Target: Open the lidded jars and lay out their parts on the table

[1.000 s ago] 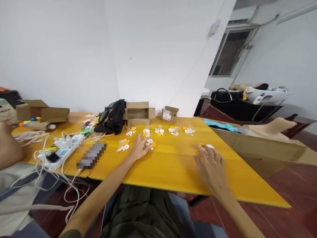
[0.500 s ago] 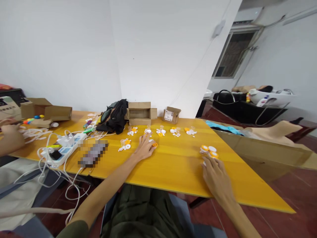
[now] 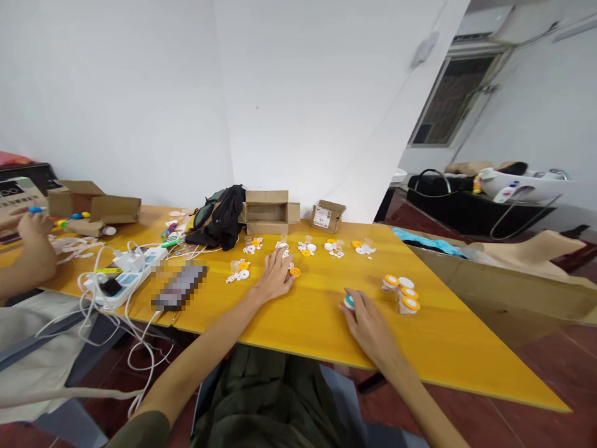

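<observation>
My left hand (image 3: 274, 275) lies palm down on the yellow table (image 3: 317, 323), its fingers spread over small white and orange parts (image 3: 291, 269). My right hand (image 3: 368, 326) is closed around a small round white and teal piece (image 3: 349, 302) near the table's middle. A cluster of three small jars with orange and white lids (image 3: 402, 293) stands just right of that hand. More groups of white and orange parts (image 3: 332, 248) lie in a row farther back.
Two open cardboard boxes (image 3: 268, 211) and a black bag (image 3: 219, 218) sit at the back. A power strip with white cables (image 3: 125, 277) and a dark flat device (image 3: 180, 286) lie left. Another person's hand (image 3: 32, 227) works at far left. A large cardboard sheet (image 3: 504, 280) leans right.
My right hand drew back from the jar cluster and moved left with a small round piece. The left hand stayed on the parts. The camera shifted slightly.
</observation>
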Available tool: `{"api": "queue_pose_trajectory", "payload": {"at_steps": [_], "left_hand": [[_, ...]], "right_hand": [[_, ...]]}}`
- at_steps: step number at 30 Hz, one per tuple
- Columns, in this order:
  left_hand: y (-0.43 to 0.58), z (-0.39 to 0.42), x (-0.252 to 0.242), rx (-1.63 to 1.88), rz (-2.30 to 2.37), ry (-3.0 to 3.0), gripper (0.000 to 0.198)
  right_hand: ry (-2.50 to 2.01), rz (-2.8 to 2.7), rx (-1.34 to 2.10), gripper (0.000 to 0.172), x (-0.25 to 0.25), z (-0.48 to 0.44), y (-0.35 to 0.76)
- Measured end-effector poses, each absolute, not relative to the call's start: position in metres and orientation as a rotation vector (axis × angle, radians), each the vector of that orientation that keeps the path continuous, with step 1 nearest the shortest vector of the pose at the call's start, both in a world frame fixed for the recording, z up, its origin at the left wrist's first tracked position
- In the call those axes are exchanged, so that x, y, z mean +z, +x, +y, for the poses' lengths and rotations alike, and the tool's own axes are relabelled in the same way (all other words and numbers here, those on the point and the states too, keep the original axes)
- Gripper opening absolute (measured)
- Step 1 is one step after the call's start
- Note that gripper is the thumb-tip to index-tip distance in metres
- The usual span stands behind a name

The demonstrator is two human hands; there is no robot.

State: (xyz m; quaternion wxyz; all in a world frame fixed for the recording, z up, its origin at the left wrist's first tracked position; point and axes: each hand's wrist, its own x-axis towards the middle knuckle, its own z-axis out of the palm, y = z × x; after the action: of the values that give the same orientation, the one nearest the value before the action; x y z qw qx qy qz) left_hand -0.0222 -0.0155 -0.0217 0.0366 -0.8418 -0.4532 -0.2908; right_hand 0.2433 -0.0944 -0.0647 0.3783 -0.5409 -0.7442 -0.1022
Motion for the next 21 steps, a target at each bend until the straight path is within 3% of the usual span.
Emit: {"api": "queue_pose_trajectory", "payload": {"at_steps": [9,21], "left_hand": [[-0.023,-0.019,-0.018,-0.906,-1.327,-2.562,0.058],[-0.002,-0.020,-0.021,-0.874,-1.251,-2.496,0.027]], "right_hand": [[-1.380,-1.847,0.281,0.032,-0.059,-0.043,0.201],[-1.286,-1.829,0.328,0.024,-0.054,-0.007,0.180]]}}
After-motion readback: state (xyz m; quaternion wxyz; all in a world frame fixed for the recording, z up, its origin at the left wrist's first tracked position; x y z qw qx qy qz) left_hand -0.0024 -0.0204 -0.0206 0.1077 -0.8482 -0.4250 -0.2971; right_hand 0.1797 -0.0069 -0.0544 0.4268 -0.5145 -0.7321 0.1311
